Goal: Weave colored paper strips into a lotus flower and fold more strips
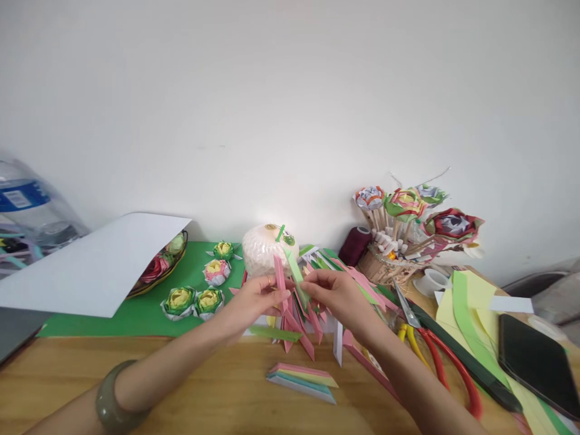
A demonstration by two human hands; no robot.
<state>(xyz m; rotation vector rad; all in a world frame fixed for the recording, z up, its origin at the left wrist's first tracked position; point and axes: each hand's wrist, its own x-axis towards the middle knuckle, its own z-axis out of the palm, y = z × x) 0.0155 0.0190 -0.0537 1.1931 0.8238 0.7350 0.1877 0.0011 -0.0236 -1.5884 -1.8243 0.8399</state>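
Pinched between the thumb and fingers of my left hand [254, 302] is a pink folded paper strip [279, 275], standing upright. Close beside it, my right hand [333, 296] grips a light green folded paper strip [293, 266] by its lower part. Both hands are over a loose pile of pink, green and white folded strips [307, 347], partly hidden by the hands. A small stack of pink, yellow, blue and white folded strips [301, 382] lies nearer on the wooden table. A green bangle [111, 396] circles my left wrist.
Behind the hands sits a white net-wrapped round object [258, 251]. Several paper flowers [208, 301] rest on a green sheet [109, 323] at left, near white paper [99, 260]. Rightward are a flower-filled pot [380, 266], thread spool [354, 244], scissors [439, 362] and phone [537, 359].
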